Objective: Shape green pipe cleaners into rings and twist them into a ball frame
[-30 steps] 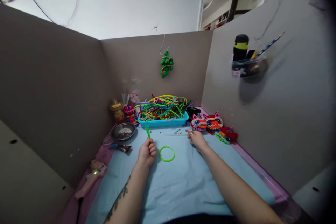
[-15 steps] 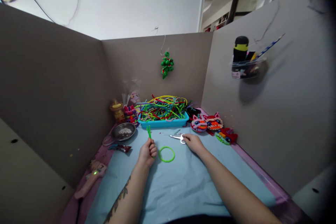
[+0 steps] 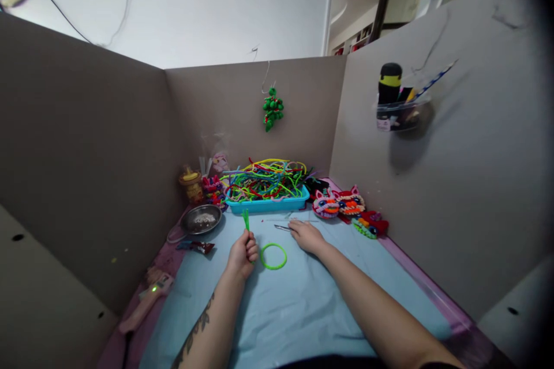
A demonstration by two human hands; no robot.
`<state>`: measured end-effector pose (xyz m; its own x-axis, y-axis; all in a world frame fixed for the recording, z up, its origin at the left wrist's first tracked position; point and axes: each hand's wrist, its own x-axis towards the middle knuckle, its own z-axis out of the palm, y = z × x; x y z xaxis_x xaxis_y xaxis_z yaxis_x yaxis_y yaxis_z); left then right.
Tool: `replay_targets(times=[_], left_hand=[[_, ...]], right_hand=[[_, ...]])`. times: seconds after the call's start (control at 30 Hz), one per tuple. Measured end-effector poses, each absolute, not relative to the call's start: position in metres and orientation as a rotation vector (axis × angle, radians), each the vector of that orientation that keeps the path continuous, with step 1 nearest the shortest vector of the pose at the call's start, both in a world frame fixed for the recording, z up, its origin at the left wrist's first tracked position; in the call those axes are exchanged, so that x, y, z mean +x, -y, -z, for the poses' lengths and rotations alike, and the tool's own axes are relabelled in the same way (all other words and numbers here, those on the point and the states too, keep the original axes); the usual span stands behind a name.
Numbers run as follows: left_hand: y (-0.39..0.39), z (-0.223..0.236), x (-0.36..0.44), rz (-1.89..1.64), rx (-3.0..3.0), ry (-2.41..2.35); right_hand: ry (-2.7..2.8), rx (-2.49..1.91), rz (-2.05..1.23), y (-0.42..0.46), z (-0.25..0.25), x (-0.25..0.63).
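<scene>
My left hand [image 3: 243,253] is closed in a fist around a small bundle of green pipe cleaners [image 3: 246,219], whose ends stick up above the thumb. Just right of that hand, a lime green ring [image 3: 273,256] of fuzzy pipe cleaner lies flat on the blue cloth. My right hand [image 3: 305,235] rests low over the cloth beyond the ring, its fingers closed over the handles of a small pair of scissors [image 3: 283,228]. Only the blades show, pointing left; the handles are hidden under the fingers.
At the back a blue tray [image 3: 268,206] is heaped with colourful pipe cleaners. Finished fuzzy figures [image 3: 350,202] lie at right. A metal dish [image 3: 201,219], a brown wrapper [image 3: 203,247] and a pink glue gun [image 3: 147,302] are at left. Grey panels enclose three sides.
My right hand has moved left over the scissors, covering the handles that showed before. The left hand keeps its hold on the green pipe cleaners. The view has shifted slightly.
</scene>
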<state>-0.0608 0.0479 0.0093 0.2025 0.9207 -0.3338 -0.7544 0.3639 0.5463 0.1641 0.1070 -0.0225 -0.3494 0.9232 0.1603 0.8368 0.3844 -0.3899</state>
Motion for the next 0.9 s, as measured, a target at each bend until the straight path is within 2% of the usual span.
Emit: replay_targets(times=[0.13, 0.47, 0.77, 0.9], left_hand=[[-0.048, -0.009, -0.061, -1.183, 0.287, -0.684], [-0.047, -0.009, -0.061, -1.180, 0.314, -0.695], [-0.048, -0.009, -0.060, -1.180, 0.312, -0.716], [-0.046, -0.010, -0.058, -1.181, 0.358, -0.744]], right_hand=[[2.221, -1.715, -0.306, -0.113, 0.027, 0.162], [2.042, -1.546, -0.390, -0.105, 0.033, 0.189], [1.817, -2.137, -0.227, -0.101, 0.015, 0.214], [1.808, -2.157, -0.174, -0.098, 0.010, 0.213]])
